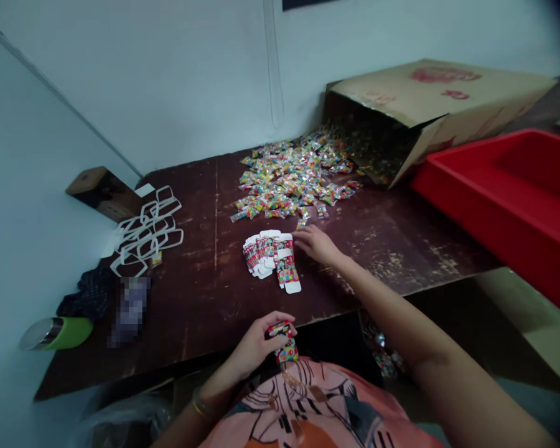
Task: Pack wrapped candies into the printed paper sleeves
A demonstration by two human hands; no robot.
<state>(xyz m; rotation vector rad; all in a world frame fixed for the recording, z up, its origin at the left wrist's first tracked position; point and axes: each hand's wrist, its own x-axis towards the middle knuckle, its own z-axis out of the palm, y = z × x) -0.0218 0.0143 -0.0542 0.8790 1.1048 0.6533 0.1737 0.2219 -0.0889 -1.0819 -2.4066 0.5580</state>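
Note:
Near the table's front edge, my left hand (262, 341) is closed around a small colourful candy box (287, 352) with a red top, held close to my shirt. My right hand (315, 244) reaches over the table, fingers loosely bent and a little apart, with nothing visible in them. Its fingertips are beside a flat printed carton (287, 267) and just below a wrapped candy (302, 223); contact is hard to make out. To the left lies a fanned stack of more flat cartons (261, 252). Behind them spreads a large pile of wrapped candies (294, 177).
A cardboard box (438, 93) lies on its side, candies spilling from its mouth. On the right stands a red tray (494, 205). White loops (149, 230), a brown box (105, 190), dark cloth (86, 295) and a green bottle (70, 333) line the left side.

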